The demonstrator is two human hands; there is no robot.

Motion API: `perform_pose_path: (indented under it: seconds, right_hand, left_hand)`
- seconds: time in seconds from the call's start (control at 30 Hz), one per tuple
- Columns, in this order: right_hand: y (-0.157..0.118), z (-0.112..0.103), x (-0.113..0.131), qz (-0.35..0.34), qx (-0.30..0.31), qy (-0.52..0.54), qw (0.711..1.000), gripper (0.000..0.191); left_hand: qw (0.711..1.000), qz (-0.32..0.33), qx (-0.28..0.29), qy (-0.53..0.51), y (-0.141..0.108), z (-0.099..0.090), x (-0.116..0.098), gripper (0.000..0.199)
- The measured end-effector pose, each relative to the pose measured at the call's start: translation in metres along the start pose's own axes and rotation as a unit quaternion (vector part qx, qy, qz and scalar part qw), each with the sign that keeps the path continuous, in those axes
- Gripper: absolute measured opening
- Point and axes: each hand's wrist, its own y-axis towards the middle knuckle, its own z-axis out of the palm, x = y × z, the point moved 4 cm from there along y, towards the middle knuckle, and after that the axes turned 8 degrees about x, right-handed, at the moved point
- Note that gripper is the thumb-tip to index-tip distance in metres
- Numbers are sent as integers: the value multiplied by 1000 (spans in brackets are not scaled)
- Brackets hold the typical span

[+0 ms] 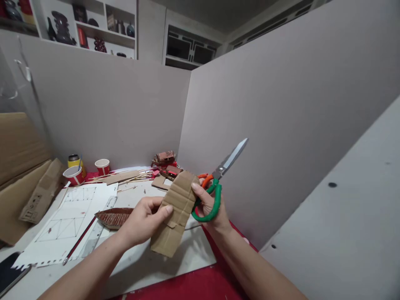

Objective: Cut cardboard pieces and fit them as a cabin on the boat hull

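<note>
A creased strip of brown cardboard (176, 212) is held up over the white board, its top end cut to a tapered shape. My left hand (145, 218) pinches its left edge, thumb on the front face. At the upper right edge, my right hand (211, 206) presses the cardboard with its thumb and also carries scissors (231, 158). The scissors' green and orange handles rest around this hand, and their closed blades point up and right, away from the cardboard. Behind my left hand lies a small brown model boat hull (115, 217) on the board.
Drawn plans on white paper (70, 216), a pencil (79, 241) and a clear ruler (98, 233) lie left. Behind are paper cups (102, 166), a yellow jar (76, 163), thin sticks (134, 176) and a model boat (165, 157). Cardboard boxes (23, 183) stand far left; grey panels (268, 100) rise behind and right.
</note>
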Motion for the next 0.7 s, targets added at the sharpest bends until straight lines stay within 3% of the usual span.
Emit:
perform_pose_path:
  seconds: [0.13,0.37,0.53,0.7]
  right_hand:
    - [-11,3,-11,31,7,10,999,27]
    - [-35,21,-15,72,85,-55,992,33]
    - [-37,3,-26,154,159,-68,973,41]
    - [-47,-13,-29,103,285,-190,934,52]
  left_hand:
    - [1000,9,-6,-24,2,0,-3,37]
    - [990,-40,-82,-104,3,1,9,37]
    - [988,8,-113,-105,-3,-15,-9,31]
    - [985,50,-139,-87,-14,-28,-31,24]
